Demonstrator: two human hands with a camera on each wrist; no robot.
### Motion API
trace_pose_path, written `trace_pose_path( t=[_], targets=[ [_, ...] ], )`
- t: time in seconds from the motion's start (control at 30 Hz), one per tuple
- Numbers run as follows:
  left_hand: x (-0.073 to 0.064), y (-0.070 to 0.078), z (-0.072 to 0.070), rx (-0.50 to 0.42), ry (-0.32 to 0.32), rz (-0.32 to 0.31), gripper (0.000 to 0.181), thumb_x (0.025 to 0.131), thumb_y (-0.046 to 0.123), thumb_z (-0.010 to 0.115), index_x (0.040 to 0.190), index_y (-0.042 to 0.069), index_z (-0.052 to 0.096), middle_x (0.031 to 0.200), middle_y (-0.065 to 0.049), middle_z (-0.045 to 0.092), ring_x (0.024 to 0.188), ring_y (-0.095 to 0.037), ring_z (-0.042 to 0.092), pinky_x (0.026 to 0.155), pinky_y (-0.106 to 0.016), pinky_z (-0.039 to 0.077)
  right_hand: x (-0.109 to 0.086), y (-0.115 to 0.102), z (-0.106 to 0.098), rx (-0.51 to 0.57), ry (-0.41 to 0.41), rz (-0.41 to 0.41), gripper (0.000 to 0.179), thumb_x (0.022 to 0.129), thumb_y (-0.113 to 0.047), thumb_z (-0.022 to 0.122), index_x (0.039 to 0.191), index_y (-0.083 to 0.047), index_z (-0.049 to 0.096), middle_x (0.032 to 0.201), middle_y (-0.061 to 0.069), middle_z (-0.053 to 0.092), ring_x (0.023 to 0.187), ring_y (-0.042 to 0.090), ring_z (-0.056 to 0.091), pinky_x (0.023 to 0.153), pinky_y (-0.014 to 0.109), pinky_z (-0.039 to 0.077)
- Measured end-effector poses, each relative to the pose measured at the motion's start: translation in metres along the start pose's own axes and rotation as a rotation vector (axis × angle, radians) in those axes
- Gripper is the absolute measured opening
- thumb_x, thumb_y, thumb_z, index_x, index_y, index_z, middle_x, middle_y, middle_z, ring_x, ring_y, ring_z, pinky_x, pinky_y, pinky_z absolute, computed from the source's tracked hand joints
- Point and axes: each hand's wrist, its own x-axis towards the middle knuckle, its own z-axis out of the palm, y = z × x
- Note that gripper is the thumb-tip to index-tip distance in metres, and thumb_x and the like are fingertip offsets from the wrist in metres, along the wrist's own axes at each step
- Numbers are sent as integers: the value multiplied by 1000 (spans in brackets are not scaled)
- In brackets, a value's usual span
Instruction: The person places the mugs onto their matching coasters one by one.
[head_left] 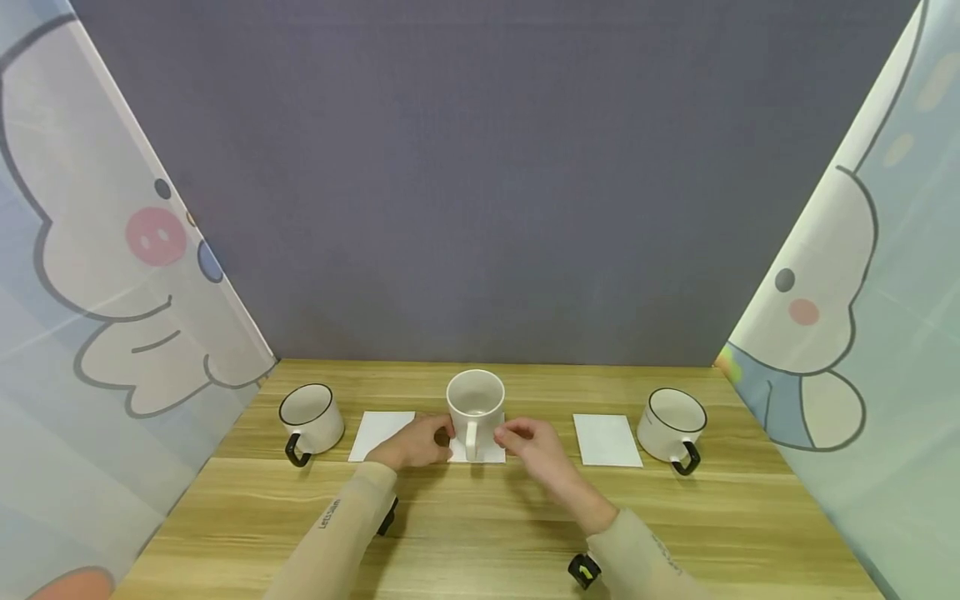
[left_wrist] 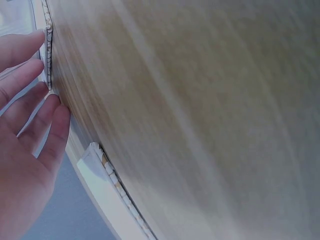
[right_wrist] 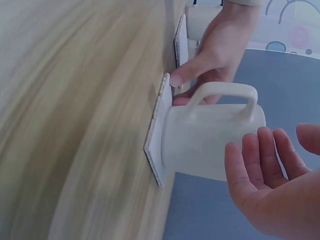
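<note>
A plain white mug (head_left: 476, 400) stands upright on a white square coaster (head_left: 491, 454), its handle pointing toward me. At the left of this mug is my left hand (head_left: 417, 442), its thumb and fingers bent slightly around the coaster's left side. The right wrist view shows that thumb right at the coaster's corner. My right hand (head_left: 542, 454) is on the mug's other side, with fingertips close to the coaster's right edge. In the right wrist view its fingers (right_wrist: 255, 160) are loosely bent and hold nothing. The left fingers (left_wrist: 30, 95) overlap a coaster edge.
Two more white coasters lie on the wooden table, one on the left (head_left: 380, 429) and one on the right (head_left: 607, 440). Beyond them stand black-rimmed white mugs with black handles, a left mug (head_left: 313, 421) and a right mug (head_left: 670, 427). A grey wall (head_left: 480, 183) closes the back.
</note>
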Motion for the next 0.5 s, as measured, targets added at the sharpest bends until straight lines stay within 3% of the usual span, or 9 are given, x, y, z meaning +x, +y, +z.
trace_pose_path(
  t=[0.3,0.5],
  targets=[
    [-1,2,0,-8,7,-8,23,83,9,79,98,13,62,111,-4,67,112,-31,54,99,-57,42,-7,-14,-14,-112,15,-36,20,98,-17,68,103,1,74,99,13,72,94,25,67,89,50,56],
    [-2,3,-1,-2,5,-12,23,83,10,79,98,12,62,112,-4,67,112,-31,53,98,-57,43,-10,-21,-23,-189,29,-63,22,97,-22,70,103,-1,75,95,6,73,90,20,65,80,35,55]
  ],
)
